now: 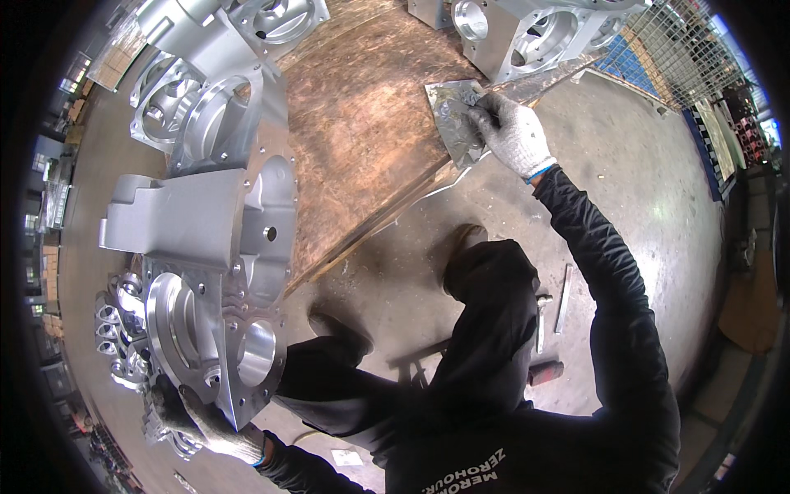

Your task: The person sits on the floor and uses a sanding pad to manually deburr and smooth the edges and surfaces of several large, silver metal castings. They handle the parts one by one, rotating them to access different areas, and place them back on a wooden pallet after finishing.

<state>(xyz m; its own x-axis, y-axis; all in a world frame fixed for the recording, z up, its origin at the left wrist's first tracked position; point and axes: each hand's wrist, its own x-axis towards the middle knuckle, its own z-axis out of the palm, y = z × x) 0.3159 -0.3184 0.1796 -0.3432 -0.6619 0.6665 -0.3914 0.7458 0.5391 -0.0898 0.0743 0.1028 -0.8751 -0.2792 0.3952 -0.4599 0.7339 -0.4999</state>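
My right hand (514, 136), in a white knit glove with a blue cuff edge, pinches a thin, crumpled silvery sheet (454, 123) at the edge of the worn wooden board (354, 140). I cannot tell whether it is foil or a plastic bag. At the lower left, my gloved left hand (216, 432), its fingers darkened, grips the near bottom corner of a large machined metal casting (185, 222). That casting has round bores, bolt holes and a smooth grey projecting body. Some of the left fingers are hidden behind its edge.
More silver castings (547, 37) stand at the board's far end and at the far left (197, 107). Smaller metal parts (123, 329) sit low on the left. A hammer-like tool (541, 321) and a thin strip (564, 298) lie on the concrete floor. A wire mesh cage (687, 49) stands far right.
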